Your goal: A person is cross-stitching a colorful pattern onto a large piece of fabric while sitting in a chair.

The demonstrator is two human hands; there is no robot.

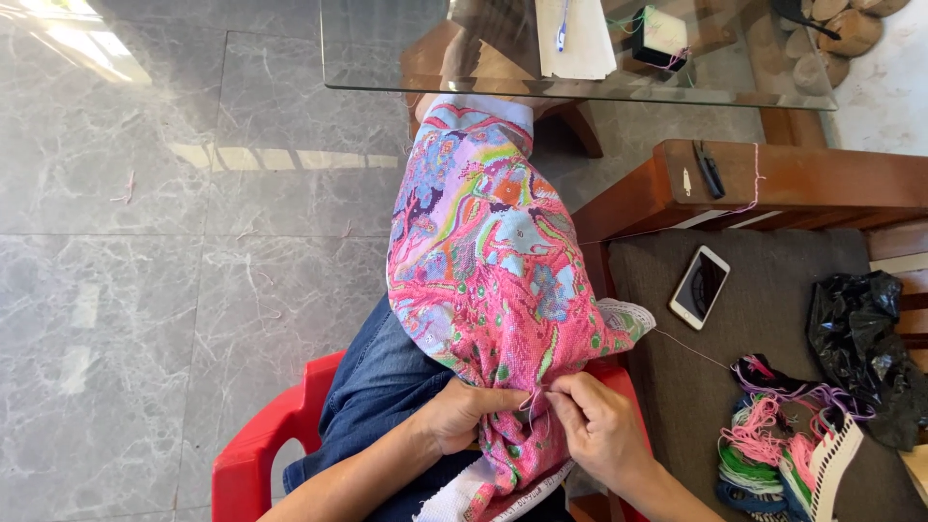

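Note:
A large cross-stitch cloth [488,261], mostly pink with blue, green and orange patches, lies draped over my lap and runs away from me toward a glass table. My left hand [462,414] grips the cloth's near part from the left. My right hand [592,420] pinches at the cloth just beside it, fingertips closed on a pink thread [688,348] that trails off to the right. I cannot make out a needle.
I sit on a red plastic chair [259,445]. To the right are a wooden sofa arm [793,179] with scissors [709,169], a dark cushion [773,319] with a phone [699,286], a black plastic bag [865,338] and skeins of coloured thread [773,449]. The glass table [406,58] stands ahead.

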